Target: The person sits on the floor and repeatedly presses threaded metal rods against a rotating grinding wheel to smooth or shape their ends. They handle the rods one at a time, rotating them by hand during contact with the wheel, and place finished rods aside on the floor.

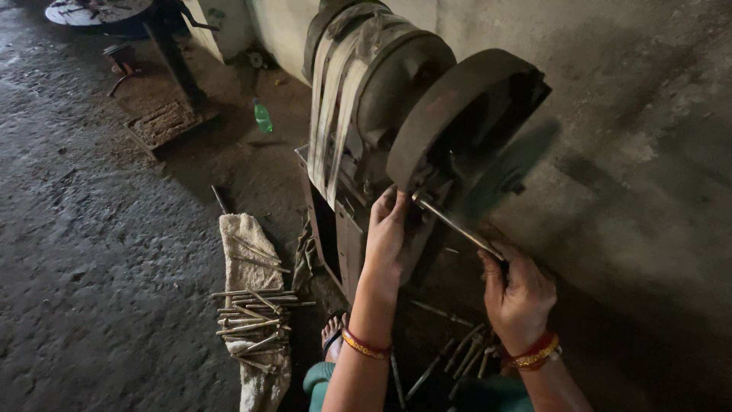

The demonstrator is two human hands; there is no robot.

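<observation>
My right hand grips the near end of a thin metal rod. The rod slants up and left to the edge of a dark spinning wheel on a belt-driven grinding machine. My left hand rests against the machine body beside the rod's far tip, fingers curled near it. Both wrists wear red and gold bangles. More loose rods lie on the floor under my right hand.
A pile of similar rods lies on a white sack at the left. My sandalled foot shows below. A green bottle stands on the concrete floor; a metal stand is at the back left. A wall rises on the right.
</observation>
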